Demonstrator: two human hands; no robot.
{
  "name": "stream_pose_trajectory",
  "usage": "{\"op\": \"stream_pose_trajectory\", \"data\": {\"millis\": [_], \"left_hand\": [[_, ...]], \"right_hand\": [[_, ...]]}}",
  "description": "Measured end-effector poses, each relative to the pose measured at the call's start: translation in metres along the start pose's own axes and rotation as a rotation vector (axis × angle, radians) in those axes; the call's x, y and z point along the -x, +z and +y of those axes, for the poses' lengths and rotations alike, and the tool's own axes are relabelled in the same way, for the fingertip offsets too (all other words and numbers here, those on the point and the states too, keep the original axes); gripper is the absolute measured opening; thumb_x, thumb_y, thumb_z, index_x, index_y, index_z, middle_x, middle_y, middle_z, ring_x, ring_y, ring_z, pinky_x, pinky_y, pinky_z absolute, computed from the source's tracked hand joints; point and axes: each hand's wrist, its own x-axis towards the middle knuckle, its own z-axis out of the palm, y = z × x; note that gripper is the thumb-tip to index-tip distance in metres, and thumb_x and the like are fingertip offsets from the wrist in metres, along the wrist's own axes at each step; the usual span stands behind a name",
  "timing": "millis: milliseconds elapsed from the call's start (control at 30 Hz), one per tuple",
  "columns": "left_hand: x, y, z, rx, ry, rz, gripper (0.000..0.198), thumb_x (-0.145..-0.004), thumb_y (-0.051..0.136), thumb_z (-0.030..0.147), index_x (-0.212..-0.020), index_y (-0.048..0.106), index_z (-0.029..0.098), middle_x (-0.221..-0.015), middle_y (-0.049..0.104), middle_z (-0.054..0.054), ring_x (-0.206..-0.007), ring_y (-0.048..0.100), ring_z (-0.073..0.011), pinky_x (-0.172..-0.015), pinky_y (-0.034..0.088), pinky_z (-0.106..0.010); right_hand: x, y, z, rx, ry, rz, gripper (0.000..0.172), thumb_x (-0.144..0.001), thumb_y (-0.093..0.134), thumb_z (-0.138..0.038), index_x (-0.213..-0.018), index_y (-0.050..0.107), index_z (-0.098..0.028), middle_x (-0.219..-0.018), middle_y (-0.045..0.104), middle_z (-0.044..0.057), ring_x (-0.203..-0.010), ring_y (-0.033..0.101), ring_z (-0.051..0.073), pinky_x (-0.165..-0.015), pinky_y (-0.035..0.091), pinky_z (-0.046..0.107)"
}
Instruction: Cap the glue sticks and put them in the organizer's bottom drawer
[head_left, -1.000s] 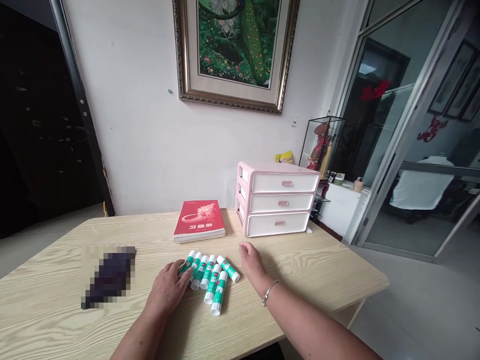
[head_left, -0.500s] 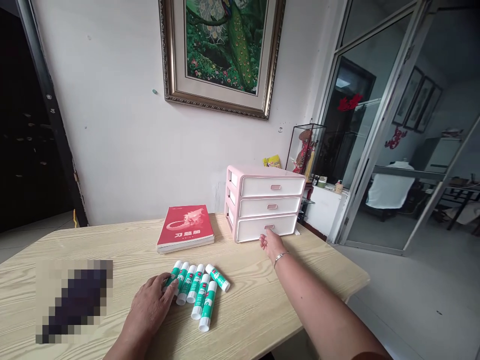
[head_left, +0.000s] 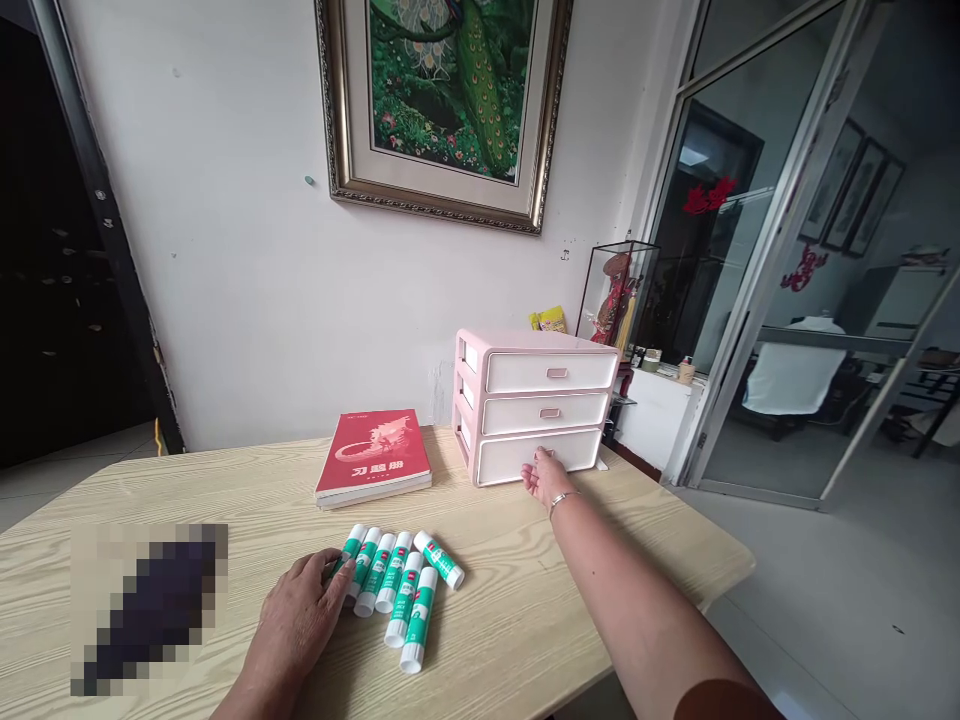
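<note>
At the front of the pink and white drawer unit (head_left: 538, 343), my right hand (head_left: 547, 476) has its fingers curled on the handle of the bottom drawer (head_left: 501, 463). All three drawers look closed. My left hand (head_left: 304, 600) lies on the tabletop with its fingers outstretched, against the leftmost of several green and white glue sticks (head_left: 395, 572). Part of that stick is hidden by the hand. Most of the sticks lie side by side, slanting; one glue stick (head_left: 439, 560) lies at a different angle to the right.
A red book (head_left: 379, 447) lies on the wooden table (head_left: 225, 480), left of the drawer unit. A blurred dark patch (head_left: 157, 610) is at the left. Behind the unit are a yellow packet (head_left: 550, 319) and a glass display case (head_left: 616, 295). The table's right edge curves near my right forearm.
My right hand has risen slightly, and its fingers now cover the bottom drawer's handle. My left hand and the glue sticks stay put; the view shifts a little.
</note>
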Motion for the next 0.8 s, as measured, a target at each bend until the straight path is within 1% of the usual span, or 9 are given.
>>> {"op": "stream_pose_trajectory", "data": {"millis": [100, 200, 300, 400, 500, 633, 700, 800], "left_hand": [[0.000, 0.001, -0.001, -0.005, -0.007, -0.003, 0.056, -0.090, 0.033, 0.056, -0.116, 0.066, 0.019, -0.125, 0.069, -0.014, -0.116, 0.062, -0.0322, -0.100, 0.045, -0.044], [-0.001, 0.001, -0.002, -0.012, -0.006, 0.005, 0.054, -0.091, 0.034, 0.055, -0.116, 0.067, 0.019, -0.125, 0.069, -0.014, -0.115, 0.062, -0.0320, -0.099, 0.045, -0.044], [-0.001, 0.002, -0.002, -0.011, 0.002, 0.015, 0.053, -0.092, 0.035, 0.054, -0.116, 0.067, 0.019, -0.125, 0.069, -0.014, -0.115, 0.062, -0.0319, -0.099, 0.046, -0.043], [0.000, 0.001, -0.001, -0.007, 0.005, 0.025, 0.053, -0.092, 0.036, 0.053, -0.116, 0.067, 0.019, -0.123, 0.070, -0.014, -0.115, 0.062, -0.0322, -0.099, 0.046, -0.043], [0.001, 0.000, 0.000, -0.007, 0.004, 0.031, 0.052, -0.092, 0.036, 0.053, -0.116, 0.067, 0.019, -0.123, 0.070, -0.014, -0.115, 0.063, -0.0325, -0.099, 0.046, -0.043], [0.001, 0.000, 0.000, 0.001, 0.011, 0.011, 0.052, -0.093, 0.035, 0.052, -0.117, 0.067, 0.018, -0.125, 0.068, -0.015, -0.117, 0.062, -0.0326, -0.099, 0.045, -0.044], [0.001, 0.001, -0.002, 0.012, 0.016, 0.003, 0.053, -0.093, 0.035, 0.053, -0.117, 0.066, 0.018, -0.125, 0.068, -0.014, -0.119, 0.061, -0.0322, -0.101, 0.045, -0.043], [-0.001, 0.004, -0.005, 0.029, 0.026, 0.002, 0.054, -0.093, 0.035, 0.054, -0.118, 0.066, 0.017, -0.125, 0.068, -0.015, -0.120, 0.060, -0.0314, -0.103, 0.043, -0.042]], "right_hand": [[0.000, -0.002, -0.003, 0.016, -0.006, -0.003, 0.031, -0.099, 0.057, -0.041, -0.114, 0.061, -0.014, -0.097, 0.065, 0.004, -0.072, 0.062, 0.012, -0.062, 0.055, 0.027], [0.003, -0.005, -0.005, 0.030, -0.015, -0.006, 0.028, -0.098, 0.059, -0.038, -0.113, 0.062, -0.014, -0.099, 0.065, 0.004, -0.075, 0.063, 0.013, -0.065, 0.056, 0.028], [0.009, -0.009, -0.003, 0.035, -0.031, 0.003, 0.027, -0.099, 0.059, -0.038, -0.110, 0.062, -0.014, -0.094, 0.065, 0.003, -0.071, 0.062, 0.011, -0.061, 0.054, 0.025], [0.016, -0.015, 0.002, 0.037, -0.050, 0.011, 0.026, -0.099, 0.058, -0.039, -0.103, 0.062, -0.013, -0.084, 0.063, 0.000, -0.062, 0.057, 0.009, -0.054, 0.050, 0.022], [0.024, -0.026, 0.009, 0.038, -0.065, 0.011, 0.026, -0.098, 0.058, -0.039, -0.092, 0.061, -0.014, -0.076, 0.061, -0.002, -0.056, 0.055, 0.008, -0.048, 0.045, 0.019], [0.034, -0.046, 0.016, 0.027, -0.081, 0.020, 0.025, -0.094, 0.058, -0.033, -0.075, 0.053, -0.017, -0.067, 0.060, -0.002, -0.050, 0.055, 0.008, -0.042, 0.039, 0.017], [0.040, -0.057, 0.020, 0.016, -0.088, 0.020, 0.023, -0.090, 0.057, -0.030, -0.071, 0.050, -0.018, -0.064, 0.060, -0.001, -0.049, 0.056, 0.008, -0.041, 0.038, 0.016], [0.048, -0.070, 0.024, 0.003, -0.091, 0.015, 0.021, -0.088, 0.058, -0.032, -0.073, 0.051, -0.019, -0.062, 0.061, -0.001, -0.048, 0.057, 0.009, -0.041, 0.038, 0.016]]}}
